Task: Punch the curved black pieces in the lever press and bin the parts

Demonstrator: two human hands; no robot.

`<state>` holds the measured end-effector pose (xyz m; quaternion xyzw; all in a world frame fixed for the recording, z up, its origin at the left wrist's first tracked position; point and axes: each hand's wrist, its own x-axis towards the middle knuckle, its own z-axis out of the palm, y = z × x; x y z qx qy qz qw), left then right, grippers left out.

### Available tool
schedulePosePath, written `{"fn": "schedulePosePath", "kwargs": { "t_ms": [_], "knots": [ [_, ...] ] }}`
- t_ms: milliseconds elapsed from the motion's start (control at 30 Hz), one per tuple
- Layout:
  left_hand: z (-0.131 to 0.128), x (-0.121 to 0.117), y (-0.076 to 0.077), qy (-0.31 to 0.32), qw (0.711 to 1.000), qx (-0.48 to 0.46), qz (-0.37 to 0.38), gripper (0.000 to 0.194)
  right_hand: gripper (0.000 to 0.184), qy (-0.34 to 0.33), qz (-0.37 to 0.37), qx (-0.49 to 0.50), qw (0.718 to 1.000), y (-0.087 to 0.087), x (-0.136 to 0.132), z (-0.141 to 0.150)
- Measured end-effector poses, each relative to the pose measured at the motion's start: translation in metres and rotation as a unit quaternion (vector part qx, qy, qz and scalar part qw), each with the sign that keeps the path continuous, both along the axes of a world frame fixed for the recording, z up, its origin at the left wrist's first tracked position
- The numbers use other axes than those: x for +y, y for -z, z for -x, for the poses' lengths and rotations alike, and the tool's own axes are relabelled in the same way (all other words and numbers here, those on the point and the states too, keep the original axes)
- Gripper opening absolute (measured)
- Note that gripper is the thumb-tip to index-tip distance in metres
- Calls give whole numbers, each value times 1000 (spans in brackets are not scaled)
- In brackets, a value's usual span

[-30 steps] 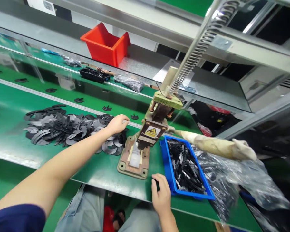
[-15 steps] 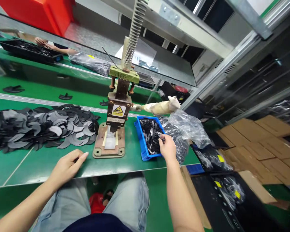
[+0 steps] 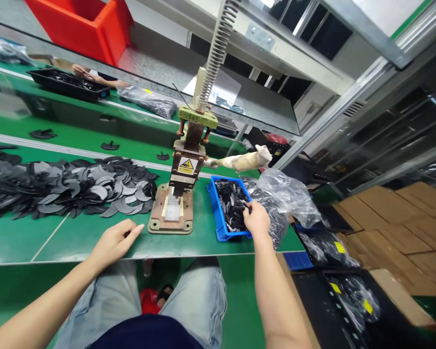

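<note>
My right hand [image 3: 257,219] reaches over the near right rim of a blue bin [image 3: 222,229] full of small black plastic parts [image 3: 233,203]. Its thumb and fingers are pinched on one small black plastic part at the bin's right side. My left hand [image 3: 115,242] rests at the bench's front edge, fingers loosely curled, thumb pointing right, with nothing seen in it. Between the hands stands a hand press [image 3: 184,167] with a spring on top and a yellow warning label. A pale block [image 3: 173,209] sits on its base, under the ram. The press's wrapped lever [image 3: 243,161] sticks out to the right.
A heap of dark crescent-shaped pieces [image 3: 69,186] covers the bench's left side. Clear plastic bags [image 3: 287,194] lie right of the bin. Several joined black pieces [image 3: 110,145] lie on the green strip behind. Beyond, another person's hands [image 3: 83,72] are over a black tray [image 3: 67,87].
The view has shifted, so the scene sits slightly further right. My right hand stays at the blue bin, its fingers now closed on a part. My left hand keeps to the bench edge.
</note>
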<state>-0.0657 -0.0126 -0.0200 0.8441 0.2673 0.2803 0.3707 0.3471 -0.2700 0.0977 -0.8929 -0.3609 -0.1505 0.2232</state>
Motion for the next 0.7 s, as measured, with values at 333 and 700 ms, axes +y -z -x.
{"fn": "schedulePosePath", "kwargs": {
  "t_ms": [333,700],
  "knots": [
    [-16,-61,-63,122,983,-138,1,24,36,-350,-152,73,921,33,16,178],
    [-16,-82,-72,177,976,-127,17,19,55,-439,-166,92,878,51,31,214]
  ]
}}
